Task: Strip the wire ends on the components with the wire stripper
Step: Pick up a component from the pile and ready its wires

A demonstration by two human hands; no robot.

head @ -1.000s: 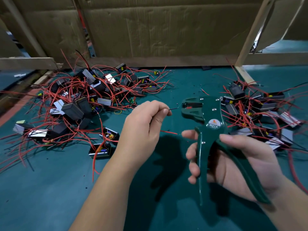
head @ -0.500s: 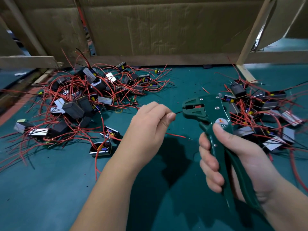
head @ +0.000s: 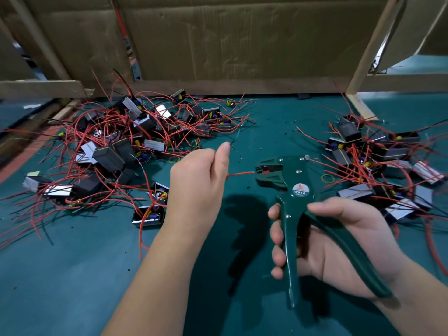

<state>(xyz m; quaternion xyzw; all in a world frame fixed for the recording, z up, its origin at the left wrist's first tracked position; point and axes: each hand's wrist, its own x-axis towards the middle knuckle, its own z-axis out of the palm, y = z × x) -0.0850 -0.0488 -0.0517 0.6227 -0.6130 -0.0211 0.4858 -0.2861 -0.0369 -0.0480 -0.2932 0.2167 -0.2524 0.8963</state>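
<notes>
Here, in the head view, the right hand [head: 339, 241] grips the green wire stripper [head: 294, 175] by its two handles. The fingers curl round the nearer handle, the thumb lies across the top, and the other handle runs along the palm. The handles stand spread apart. The tool's head points away from that grip and to its left, and its jaws are partly open.

A red wire [head: 240, 174] runs straight from the jaws to the left hand [head: 196, 183], its end just inside the mouth of the tool. The left hand is loosely curled round the wire, with one digit raised. The wire comes out from under the fingers, and the back of the hand hides the pinch itself. I cannot tell which component this wire belongs to.

Left of the left hand, a tangled pile of components [head: 116, 146] with red leads spreads over the green mat [head: 72, 275]. One open component [head: 149, 214] lies just beside the left wrist. Right of the stripper's head lies a yellow band [head: 327, 178], and past it a second pile of components [head: 378, 161]. Beyond both hands stands a cardboard wall [head: 242, 40].
</notes>
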